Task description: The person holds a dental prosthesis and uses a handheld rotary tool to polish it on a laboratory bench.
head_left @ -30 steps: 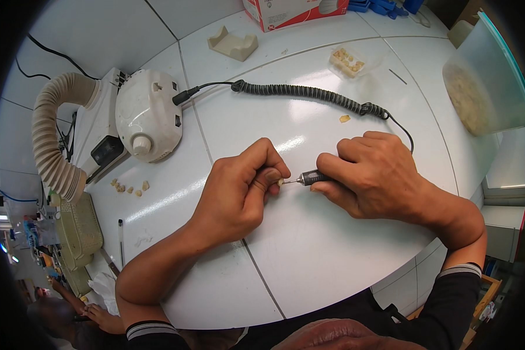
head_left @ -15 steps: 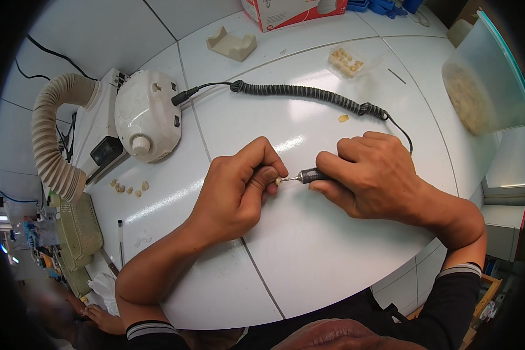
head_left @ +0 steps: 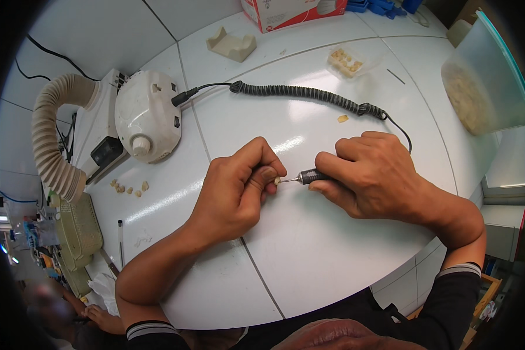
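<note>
Between the thumb and fingers of my left hand (head_left: 230,195) is pinched a small cream-coloured piece (head_left: 277,181), mostly covered by the fingertips. My right hand (head_left: 376,175) is wrapped round a dark rotary handpiece (head_left: 313,175), thumb below and index finger above. The handpiece's thin metal bit (head_left: 290,180) points left and meets the piece, or comes very close; contact is too small to tell. From the handpiece a coiled black cable (head_left: 300,91) runs to a white motor control unit (head_left: 149,119) at the back left.
Several pale loose pieces (head_left: 145,185) lie left of my left forearm, near a ribbed hose (head_left: 41,125) and a pen (head_left: 121,239). Beyond my hands are a yellowish flake (head_left: 343,119) and a small clear box (head_left: 366,65). A large tub (head_left: 504,76) stands right; another person's hand (head_left: 102,318) shows lower left.
</note>
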The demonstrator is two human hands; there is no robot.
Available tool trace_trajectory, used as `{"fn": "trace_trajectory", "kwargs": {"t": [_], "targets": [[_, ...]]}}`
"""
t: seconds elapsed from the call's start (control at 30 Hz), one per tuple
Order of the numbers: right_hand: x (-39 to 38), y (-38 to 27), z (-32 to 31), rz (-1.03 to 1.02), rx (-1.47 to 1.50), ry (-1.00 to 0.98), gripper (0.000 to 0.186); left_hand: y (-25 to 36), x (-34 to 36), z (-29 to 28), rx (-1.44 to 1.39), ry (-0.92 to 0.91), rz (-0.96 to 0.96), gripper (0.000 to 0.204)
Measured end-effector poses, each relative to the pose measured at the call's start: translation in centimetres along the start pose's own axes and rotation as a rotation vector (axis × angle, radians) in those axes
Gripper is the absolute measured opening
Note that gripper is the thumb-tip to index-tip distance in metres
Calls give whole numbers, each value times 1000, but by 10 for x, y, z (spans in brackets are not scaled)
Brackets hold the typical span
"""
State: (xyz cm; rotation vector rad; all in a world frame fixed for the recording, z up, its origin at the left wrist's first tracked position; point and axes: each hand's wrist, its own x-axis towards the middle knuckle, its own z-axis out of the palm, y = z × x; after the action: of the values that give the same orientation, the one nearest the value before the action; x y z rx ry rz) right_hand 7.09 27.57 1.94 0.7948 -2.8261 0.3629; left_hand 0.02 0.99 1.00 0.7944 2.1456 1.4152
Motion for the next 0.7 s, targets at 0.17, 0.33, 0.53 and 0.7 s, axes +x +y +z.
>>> {"fn": "trace_trajectory", "kwargs": {"t": [0.17, 0.33, 0.53, 0.7], "targets": [[1, -1, 1, 3, 3, -2, 31, -1, 0, 0, -12, -5, 11, 16], [-2, -2, 8, 13, 1, 59, 31, 1, 1, -3, -22, -21, -27, 16], [0, -1, 4, 29, -1, 30, 32, 0, 1, -1, -28, -7, -19, 16], [2, 0, -1, 9, 16, -27, 33, 0, 0, -1, 1, -12, 0, 16]]}}
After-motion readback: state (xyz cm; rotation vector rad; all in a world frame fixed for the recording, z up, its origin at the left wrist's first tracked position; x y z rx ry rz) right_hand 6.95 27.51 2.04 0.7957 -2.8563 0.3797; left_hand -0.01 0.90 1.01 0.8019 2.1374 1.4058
